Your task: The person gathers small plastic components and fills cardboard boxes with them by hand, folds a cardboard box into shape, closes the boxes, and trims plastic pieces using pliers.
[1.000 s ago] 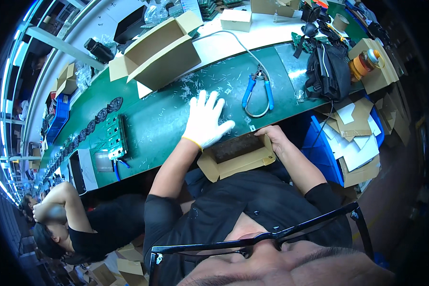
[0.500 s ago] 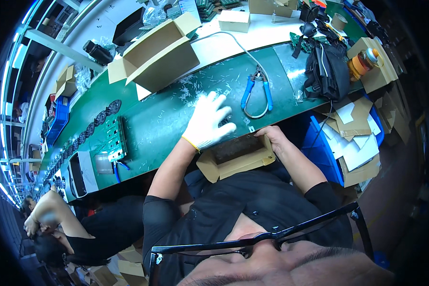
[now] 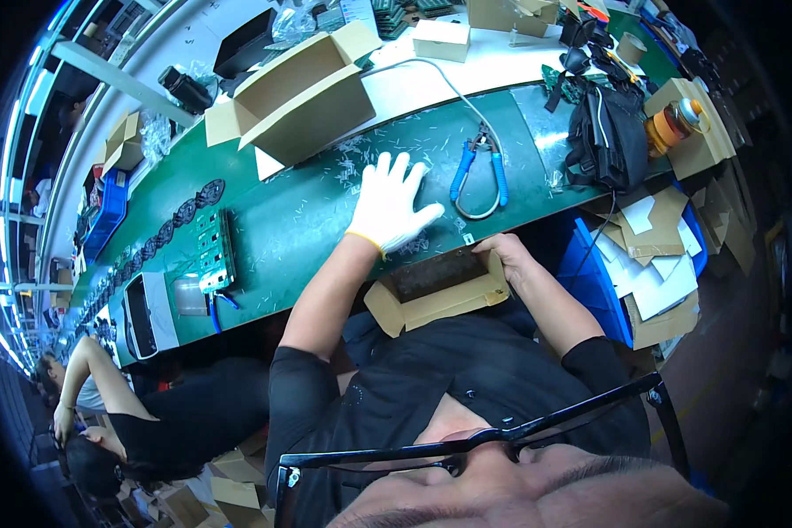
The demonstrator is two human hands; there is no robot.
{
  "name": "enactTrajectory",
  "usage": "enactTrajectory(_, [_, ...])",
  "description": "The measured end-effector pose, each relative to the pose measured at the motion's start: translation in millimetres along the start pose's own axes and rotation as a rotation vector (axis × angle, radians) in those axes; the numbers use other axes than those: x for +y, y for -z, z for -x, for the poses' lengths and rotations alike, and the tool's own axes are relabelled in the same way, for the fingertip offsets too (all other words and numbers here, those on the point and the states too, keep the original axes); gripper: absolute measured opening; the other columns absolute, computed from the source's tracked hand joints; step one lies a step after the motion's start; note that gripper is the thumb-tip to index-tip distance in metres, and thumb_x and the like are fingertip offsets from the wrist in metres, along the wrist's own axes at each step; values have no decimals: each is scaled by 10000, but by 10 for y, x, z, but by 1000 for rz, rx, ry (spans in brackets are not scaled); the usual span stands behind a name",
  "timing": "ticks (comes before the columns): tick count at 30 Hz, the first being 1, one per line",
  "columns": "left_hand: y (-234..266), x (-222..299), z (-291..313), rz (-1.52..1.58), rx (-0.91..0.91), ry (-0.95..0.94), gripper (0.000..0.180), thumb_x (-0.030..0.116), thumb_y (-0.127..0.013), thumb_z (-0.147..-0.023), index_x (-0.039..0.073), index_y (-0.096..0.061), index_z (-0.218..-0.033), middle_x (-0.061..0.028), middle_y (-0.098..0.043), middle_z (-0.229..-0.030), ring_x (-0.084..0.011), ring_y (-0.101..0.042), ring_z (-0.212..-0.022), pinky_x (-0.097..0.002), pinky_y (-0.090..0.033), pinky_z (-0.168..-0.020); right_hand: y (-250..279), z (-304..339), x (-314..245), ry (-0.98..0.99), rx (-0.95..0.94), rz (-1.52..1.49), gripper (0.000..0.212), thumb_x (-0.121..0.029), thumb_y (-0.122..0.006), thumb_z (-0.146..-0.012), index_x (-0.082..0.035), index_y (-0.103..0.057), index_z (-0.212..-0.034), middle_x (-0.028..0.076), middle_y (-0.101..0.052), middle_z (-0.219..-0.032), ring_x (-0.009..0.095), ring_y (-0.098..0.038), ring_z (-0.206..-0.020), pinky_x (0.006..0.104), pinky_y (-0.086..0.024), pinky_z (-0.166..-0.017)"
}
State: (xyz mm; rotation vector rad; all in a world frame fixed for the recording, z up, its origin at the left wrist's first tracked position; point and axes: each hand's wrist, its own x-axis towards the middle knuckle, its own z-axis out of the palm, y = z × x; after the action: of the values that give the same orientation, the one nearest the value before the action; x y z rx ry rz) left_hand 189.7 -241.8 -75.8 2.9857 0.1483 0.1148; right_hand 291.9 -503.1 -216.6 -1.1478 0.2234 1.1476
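Note:
My left hand (image 3: 387,204), in a white knit glove with a yellow cuff, lies palm down over the green tabletop (image 3: 282,238) with its fingers spread. Small pale clippings (image 3: 350,165) are scattered around it, some beyond the fingertips and some by the thumb. Bare, my right hand (image 3: 507,253) grips the right end of an open cardboard box (image 3: 453,304) against the table's near edge, below my left hand. The inside of that box is dark, and its contents cannot be made out. Blue-handled cutters (image 3: 478,172) lie to the right of the glove.
A larger open carton (image 3: 312,114) stands beyond my left hand. Green circuit boards (image 3: 218,255) lie to the left. A black bag (image 3: 603,136) and an orange-banded bottle (image 3: 673,128) sit at the right, above a blue bin (image 3: 598,273) of cardboard scraps. A co-worker (image 3: 185,414) sits at left.
My gloved left hand has reached slightly farther over the table, its fingers now straighter and pointing away. My right hand and the box stay put. The co-worker's raised arm has shifted.

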Motion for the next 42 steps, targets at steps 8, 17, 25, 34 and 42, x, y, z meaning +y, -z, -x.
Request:
enactTrajectory(8, [146,174,393,-47,-152,-134,825,618,-672,-964,78,-572,-1581,-283,-422,-1695,-570,-300,-1584,-659,-245,-1292,43,-63,81,80,63,59,327,124,-737,-773,40,-768,-1087,163,-777,-1059,322,-755,-1001,467,-610,-921])
enactTrajectory(17, [299,376,781,116,14,44,713,349,-803,-903,-34,-581,-1461,-241,-654,-1340,-431,-637,-1194,-522,-538,-996,-56,71,-65,-37,40,4,322,112,-709,-812,61,-739,-1129,176,-772,-1052,338,-775,-967,472,-643,-893])
enactTrajectory(25, [202,795,1101,174,-114,-77,658,326,-811,-896,-26,-569,-1397,-235,-648,-1295,-416,-642,-1185,-517,-540,-965,-80,80,-22,20,73,17,316,111,-727,-802,57,-753,-1112,166,-774,-1067,313,-768,-973,453,-632,-896])
enactTrajectory(34, [162,587,726,91,40,-20,717,380,-808,-886,-59,-584,-1407,-299,-560,-1458,-462,-526,-1324,-529,-447,-1095,-55,86,-16,40,46,17,308,111,-732,-793,60,-769,-1094,164,-783,-1069,307,-771,-978,440,-630,-889])
enactTrajectory(42, [128,909,982,178,-138,-260,627,351,-835,-859,-54,-618,-1286,-255,-594,-1329,-418,-554,-1236,-502,-450,-1038,-33,45,-3,38,23,-15,308,110,-726,-799,59,-775,-1099,165,-788,-1062,305,-773,-973,431,-628,-890])
